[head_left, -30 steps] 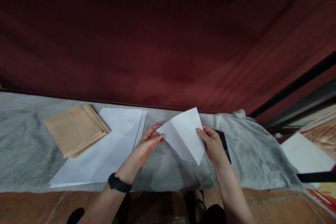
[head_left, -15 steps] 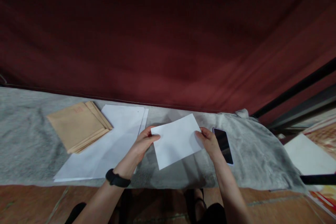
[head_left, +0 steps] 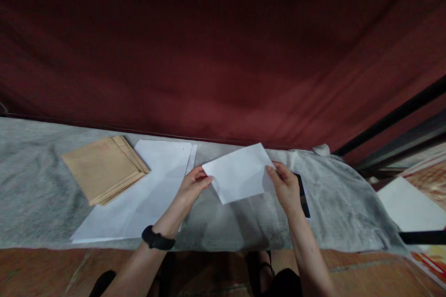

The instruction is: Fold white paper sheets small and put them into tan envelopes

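Note:
A folded white sheet of paper (head_left: 239, 174) is held just above the grey cloth (head_left: 35, 181) that covers the table. My left hand (head_left: 193, 188), with a black watch on its wrist, pinches the sheet's left corner. My right hand (head_left: 286, 186) grips the sheet's right edge with curled fingers. A black phone (head_left: 302, 195) lies on the cloth just right of my right hand and is partly hidden by it.
A stack of white sheets (head_left: 146, 190) lies left of my hands, with several brown envelopes (head_left: 104, 167) overlapping its far left corner. A dark red curtain (head_left: 223, 51) hangs behind the table. Another white sheet (head_left: 407, 204) and black bars sit at the right.
The folded sheet went from tilted upright to lying flatter and lower, then rose slightly and shifted right. Both hands kept hold of it throughout.

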`<state>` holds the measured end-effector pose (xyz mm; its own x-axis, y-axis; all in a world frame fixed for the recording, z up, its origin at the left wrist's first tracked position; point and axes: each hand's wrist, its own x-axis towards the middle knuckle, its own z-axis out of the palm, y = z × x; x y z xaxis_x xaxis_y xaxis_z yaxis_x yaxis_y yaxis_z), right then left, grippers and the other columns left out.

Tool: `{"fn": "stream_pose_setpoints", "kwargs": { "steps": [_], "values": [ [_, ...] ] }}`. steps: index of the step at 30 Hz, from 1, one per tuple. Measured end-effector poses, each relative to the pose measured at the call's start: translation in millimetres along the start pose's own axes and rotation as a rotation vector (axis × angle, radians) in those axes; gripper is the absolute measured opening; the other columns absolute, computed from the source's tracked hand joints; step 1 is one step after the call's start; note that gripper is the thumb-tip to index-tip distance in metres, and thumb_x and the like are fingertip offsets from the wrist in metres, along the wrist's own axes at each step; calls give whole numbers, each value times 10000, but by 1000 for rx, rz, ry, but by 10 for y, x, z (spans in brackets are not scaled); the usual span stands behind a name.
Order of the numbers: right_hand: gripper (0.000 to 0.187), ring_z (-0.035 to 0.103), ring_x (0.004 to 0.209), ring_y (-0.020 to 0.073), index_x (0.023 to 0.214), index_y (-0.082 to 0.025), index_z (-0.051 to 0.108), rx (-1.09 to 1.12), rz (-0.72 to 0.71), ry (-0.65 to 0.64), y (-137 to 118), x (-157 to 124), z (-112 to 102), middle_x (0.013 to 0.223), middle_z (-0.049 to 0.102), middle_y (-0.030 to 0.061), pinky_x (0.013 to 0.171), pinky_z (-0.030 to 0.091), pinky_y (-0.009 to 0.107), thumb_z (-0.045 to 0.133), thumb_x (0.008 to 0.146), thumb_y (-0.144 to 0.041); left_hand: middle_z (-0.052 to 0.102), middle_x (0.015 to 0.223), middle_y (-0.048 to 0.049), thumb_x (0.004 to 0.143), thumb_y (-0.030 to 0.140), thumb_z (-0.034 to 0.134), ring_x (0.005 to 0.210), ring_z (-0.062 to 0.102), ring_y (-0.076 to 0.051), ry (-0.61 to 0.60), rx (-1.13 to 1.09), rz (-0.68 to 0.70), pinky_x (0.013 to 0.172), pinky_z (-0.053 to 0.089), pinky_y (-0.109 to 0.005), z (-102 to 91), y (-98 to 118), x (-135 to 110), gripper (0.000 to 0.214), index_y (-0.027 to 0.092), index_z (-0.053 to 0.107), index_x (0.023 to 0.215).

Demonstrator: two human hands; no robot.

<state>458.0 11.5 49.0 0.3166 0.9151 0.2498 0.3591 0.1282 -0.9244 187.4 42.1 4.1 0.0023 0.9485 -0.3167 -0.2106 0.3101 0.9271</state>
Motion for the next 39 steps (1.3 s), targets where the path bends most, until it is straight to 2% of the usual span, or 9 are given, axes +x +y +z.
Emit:
{"fn": "stream_pose_setpoints", "kwargs": {
  "steps": [2,4,8,11,16,21,27,32,39],
  "values": [
    [248,655,717,170,964,-209,730,-113,-213,148,-169,-51,-31,818,735,3,635,513,265,634,925,-434,749,879,-31,660,306,849,825,708,-186,41,-38,-7,739,527,-271,16,13,8,419,189,690,1030],
    [157,693,847,177,999,-222,727,-214,-459,151,-281,-108,-33,931,757,19,767,546,289,607,967,-318,754,921,-69,701,361,827,860,718,-203,17,-93,-58,782,547,-311,19,17,16,403,174,682,1027],
    [245,686,1043,190,1147,-237,700,-421,-823,-137,-239,-262,81,1112,748,47,944,538,342,543,988,-139,748,887,-82,704,364,804,817,717,-194,40,-192,-96,759,555,-311,-30,18,46,347,157,690,958],
    [256,683,1051,206,1145,-213,695,-568,-910,-320,1,-441,204,1132,745,54,975,532,366,537,976,-103,738,862,-57,660,334,804,808,702,-177,157,-156,-29,721,537,-275,-95,13,83,318,164,703,909],
    [279,698,880,200,1130,-196,675,-748,-888,-541,345,-784,287,1127,746,57,775,551,326,581,911,-51,737,959,-50,632,334,793,913,690,-204,156,80,86,805,539,-312,-104,-142,147,331,187,717,920],
    [262,674,961,217,1166,-205,641,-771,-784,-705,284,-920,287,1166,721,62,819,525,331,601,921,-119,719,1118,-88,720,215,702,997,691,-225,28,398,234,861,570,-365,44,-381,155,408,198,688,1127],
    [114,679,857,174,930,-231,658,-685,-633,-822,220,-951,301,949,735,9,801,498,290,554,973,-207,587,1448,-105,918,208,553,1362,524,-241,-336,947,690,1150,428,-454,211,-545,26,411,214,610,1325],
    [208,690,888,172,1002,-227,689,-540,-488,-648,268,-826,360,985,740,35,842,518,284,482,1004,-205,415,1597,-98,976,225,511,1506,325,-220,-483,1314,910,1257,254,-466,299,-692,-133,500,193,466,1473],
    [327,629,1202,202,1222,-219,672,-456,-278,-432,495,-514,696,1278,689,82,1078,484,369,420,1018,-256,546,1496,-107,1005,374,514,1459,410,-212,-471,1389,983,1271,201,-446,363,-771,-247,463,189,513,1430]
  ]
}}
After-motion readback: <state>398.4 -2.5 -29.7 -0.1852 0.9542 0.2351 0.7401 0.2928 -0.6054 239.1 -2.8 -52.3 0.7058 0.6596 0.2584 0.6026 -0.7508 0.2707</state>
